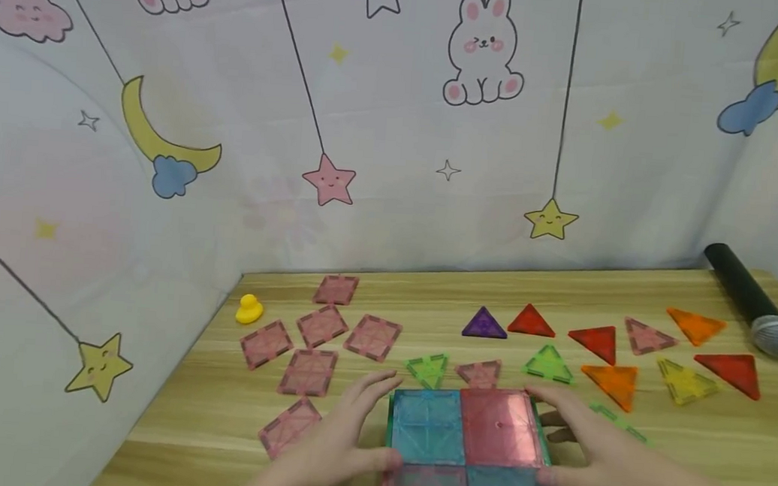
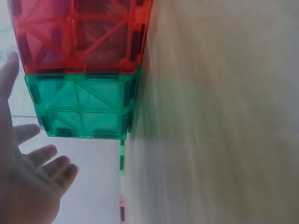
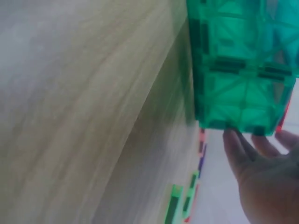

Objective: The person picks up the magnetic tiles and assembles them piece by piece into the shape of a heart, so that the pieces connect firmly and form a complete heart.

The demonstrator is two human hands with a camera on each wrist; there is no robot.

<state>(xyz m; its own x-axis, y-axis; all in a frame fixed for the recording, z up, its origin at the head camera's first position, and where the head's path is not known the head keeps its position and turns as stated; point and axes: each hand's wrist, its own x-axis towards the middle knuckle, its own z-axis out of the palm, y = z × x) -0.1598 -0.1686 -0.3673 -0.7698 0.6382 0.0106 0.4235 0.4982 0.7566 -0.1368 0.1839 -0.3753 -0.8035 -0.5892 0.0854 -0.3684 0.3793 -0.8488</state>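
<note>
A box of translucent magnetic tiles (image 1: 429,426) stands on the table in front of me, its top a checker of blue and pink squares. My left hand (image 1: 342,435) is at its left side, fingers extended and thumb at the top edge. Opposite it, my right hand (image 1: 598,453) lies along the right side with its thumb near the edge. In the left wrist view, a green side tile (image 2: 84,105) adjoins a red tile (image 2: 84,42). Green wall tiles (image 3: 238,100) show in the right wrist view, with fingertips at their end.
Several loose pink square tiles (image 1: 308,373) and a yellow toy duck (image 1: 249,309) lie to the left. Coloured triangle tiles (image 1: 548,365) spread behind and to the right. A black microphone (image 1: 751,298) lies at the back right, before a printed curtain (image 1: 397,123).
</note>
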